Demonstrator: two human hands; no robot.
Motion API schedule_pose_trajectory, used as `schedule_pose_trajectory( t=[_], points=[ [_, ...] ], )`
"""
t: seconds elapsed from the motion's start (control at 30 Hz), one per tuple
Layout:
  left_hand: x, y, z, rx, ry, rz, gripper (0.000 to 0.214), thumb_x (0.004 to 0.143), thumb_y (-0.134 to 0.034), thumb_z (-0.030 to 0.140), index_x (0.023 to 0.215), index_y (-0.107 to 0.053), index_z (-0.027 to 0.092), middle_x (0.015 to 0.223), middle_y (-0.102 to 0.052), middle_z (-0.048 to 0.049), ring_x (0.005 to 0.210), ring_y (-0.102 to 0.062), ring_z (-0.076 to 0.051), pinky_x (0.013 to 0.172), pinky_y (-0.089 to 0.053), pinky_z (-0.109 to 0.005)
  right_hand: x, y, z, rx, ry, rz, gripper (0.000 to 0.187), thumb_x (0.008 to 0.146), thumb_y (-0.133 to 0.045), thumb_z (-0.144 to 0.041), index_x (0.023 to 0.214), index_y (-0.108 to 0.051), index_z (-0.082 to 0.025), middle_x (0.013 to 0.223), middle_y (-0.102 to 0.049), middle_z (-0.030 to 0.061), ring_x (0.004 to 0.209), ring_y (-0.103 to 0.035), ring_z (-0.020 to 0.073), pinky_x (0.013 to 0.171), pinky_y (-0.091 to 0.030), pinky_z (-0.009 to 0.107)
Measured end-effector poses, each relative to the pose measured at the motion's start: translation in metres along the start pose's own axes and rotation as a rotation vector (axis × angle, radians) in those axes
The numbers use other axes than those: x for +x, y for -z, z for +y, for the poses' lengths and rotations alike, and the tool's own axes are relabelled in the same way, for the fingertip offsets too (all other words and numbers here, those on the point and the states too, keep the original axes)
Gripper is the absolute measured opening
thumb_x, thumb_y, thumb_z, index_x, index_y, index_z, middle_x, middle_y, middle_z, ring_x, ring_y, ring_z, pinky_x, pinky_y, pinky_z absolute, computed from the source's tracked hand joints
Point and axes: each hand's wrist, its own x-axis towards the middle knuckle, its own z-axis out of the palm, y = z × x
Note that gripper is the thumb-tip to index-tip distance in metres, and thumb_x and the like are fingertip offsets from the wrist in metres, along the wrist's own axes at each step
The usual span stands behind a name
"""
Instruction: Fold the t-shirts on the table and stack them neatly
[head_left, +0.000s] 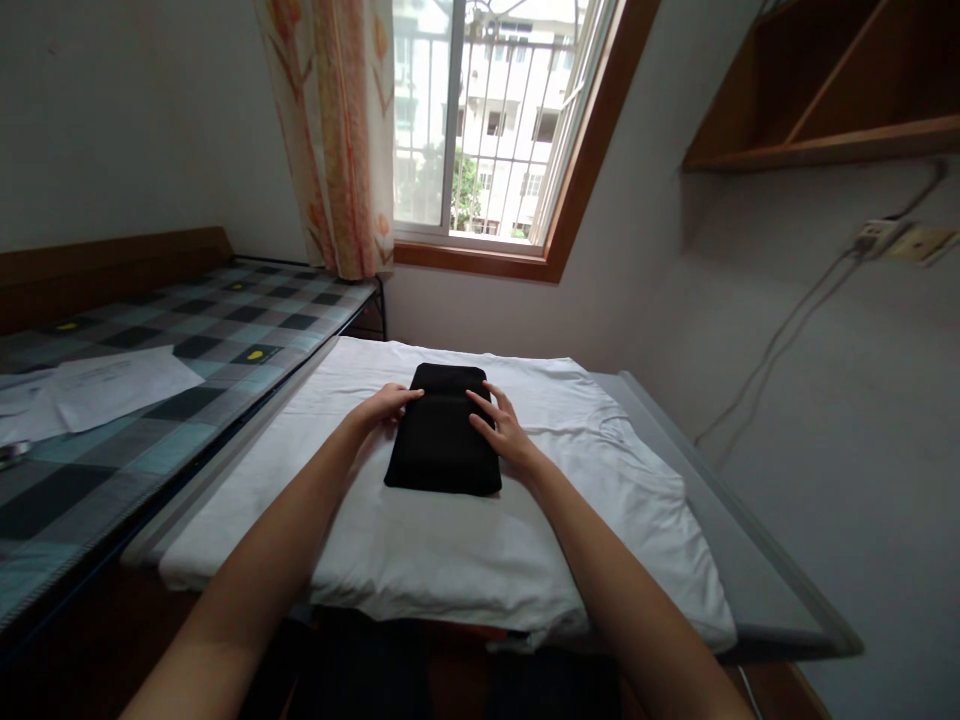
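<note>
A flat black padded rectangle (pixel 446 440), with a crease across its upper part, lies on a white T-shirt (pixel 442 555) spread over a table. Its exact kind cannot be made out. My left hand (pixel 386 402) is at its left edge, the thumb over the top and the other fingers curled low at the side, partly hidden. On the right side of the black rectangle, my right hand (pixel 504 428) rests with its fingers spread, the tips on the upper surface.
Grey table surface (pixel 739 540) shows right of the shirt. At left stands a bed with a checkered cover (pixel 292 290), papers (pixel 112 385) on it. A curtain (pixel 341 130) hangs beside the barred window (pixel 495 130). A wooden shelf (pixel 817 150) and cables (pixel 780 335) are on the right wall.
</note>
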Motion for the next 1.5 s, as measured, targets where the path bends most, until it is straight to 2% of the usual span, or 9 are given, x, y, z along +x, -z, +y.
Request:
schedule_pose_trajectory(
  t=[0.13, 0.27, 0.4, 0.6, 0.8, 0.93, 1.1, 1.23, 1.5],
  points=[
    [0.004, -0.001, 0.001, 0.108, -0.12, 0.13, 0.032, 0.077, -0.064, 0.044, 0.065, -0.053, 0.017, 0.054, -0.05, 0.0011, 0.05, -0.049, -0.012, 0.044, -0.034, -0.021, -0.002, 0.001, -0.011, -0.053, 0.078, -0.11, 0.056, 0.09, -0.049, -0.057, 0.142, -0.047, -0.036, 0.159, -0.024, -0.0008, 0.148, -0.006, 0.0291, 0.118, -0.013, 0.055],
    [0.008, 0.0, 0.0, 0.129, -0.233, 0.215, 0.033, 0.077, -0.063, 0.043, 0.06, -0.051, 0.018, 0.051, -0.047, 0.0022, 0.048, -0.049, -0.012, 0.046, -0.036, -0.023, -0.001, 0.002, -0.015, -0.031, 0.094, -0.165, 0.053, 0.093, -0.046, -0.053, 0.143, -0.044, -0.036, 0.158, -0.027, -0.0001, 0.147, -0.013, 0.0285, 0.116, -0.01, 0.059],
    [0.01, 0.003, -0.004, 0.239, -0.124, 0.181, 0.027, 0.078, -0.062, 0.041, 0.066, -0.058, 0.016, 0.053, -0.053, -0.0005, 0.053, -0.056, -0.016, 0.051, -0.042, -0.026, -0.002, 0.001, -0.018, -0.02, 0.085, -0.198, 0.053, 0.092, -0.048, -0.053, 0.142, -0.046, -0.035, 0.153, -0.036, 0.0021, 0.146, -0.02, 0.0283, 0.116, -0.017, 0.057],
    [-0.012, -0.017, 0.013, 0.439, -0.43, 0.511, 0.042, 0.082, -0.06, 0.036, 0.117, -0.06, 0.015, 0.118, -0.063, -0.0129, 0.107, -0.061, -0.026, 0.093, -0.047, -0.035, -0.004, -0.005, -0.018, -0.094, 0.115, -0.145, 0.056, 0.092, -0.047, -0.056, 0.142, -0.048, -0.032, 0.151, -0.04, 0.0024, 0.145, -0.023, 0.0276, 0.117, -0.02, 0.052],
    [-0.033, -0.048, 0.014, 0.721, -0.669, 0.185, 0.074, 0.081, -0.057, 0.059, 0.144, -0.042, 0.022, 0.153, -0.037, -0.0105, 0.145, -0.023, -0.03, 0.117, -0.016, -0.048, 0.004, -0.013, -0.004, 0.011, 0.03, -0.014, 0.063, 0.097, -0.018, -0.06, 0.138, -0.054, -0.029, 0.148, -0.045, 0.004, 0.143, -0.028, 0.024, 0.117, -0.022, 0.049],
    [-0.028, -0.048, -0.002, 0.848, -0.674, -0.041, 0.097, 0.07, -0.061, 0.072, 0.15, -0.033, 0.025, 0.159, -0.023, -0.013, 0.148, -0.012, -0.032, 0.117, -0.004, -0.051, 0.002, -0.011, 0.006, -0.079, -0.038, 0.011, 0.059, 0.095, -0.029, -0.061, 0.137, -0.055, -0.029, 0.151, -0.041, 0.0044, 0.145, -0.023, 0.029, 0.116, -0.019, 0.055],
    [-0.025, -0.046, -0.001, 0.818, -0.688, -0.01, 0.087, 0.073, -0.06, 0.071, 0.145, -0.041, 0.027, 0.156, -0.032, -0.0099, 0.146, -0.019, -0.03, 0.118, -0.006, -0.048, 0.0, -0.009, 0.007, -0.112, -0.023, -0.036, 0.056, 0.095, -0.035, -0.056, 0.138, -0.053, -0.026, 0.151, -0.041, 0.0074, 0.139, -0.036, 0.0278, 0.115, -0.027, 0.05],
    [-0.026, -0.047, 0.006, 0.717, -0.732, 0.205, 0.055, 0.091, -0.043, 0.058, 0.133, -0.057, 0.025, 0.144, -0.05, -0.0078, 0.14, -0.034, -0.026, 0.118, -0.012, -0.045, 0.0, -0.007, 0.006, -0.116, 0.002, -0.022, 0.056, 0.097, -0.032, -0.054, 0.143, -0.047, -0.027, 0.153, -0.037, 0.0051, 0.141, -0.032, 0.0257, 0.116, -0.025, 0.048],
    [-0.018, -0.054, -0.009, 0.858, -0.684, 0.195, 0.071, 0.084, -0.051, 0.064, 0.143, -0.045, 0.026, 0.154, -0.035, -0.0093, 0.145, -0.022, -0.032, 0.117, -0.009, -0.055, -0.003, -0.007, 0.005, -0.15, -0.084, -0.131, 0.055, 0.095, -0.037, -0.057, 0.144, -0.044, -0.034, 0.156, -0.031, 0.0032, 0.142, -0.031, 0.0291, 0.115, -0.02, 0.056]
  ],
)
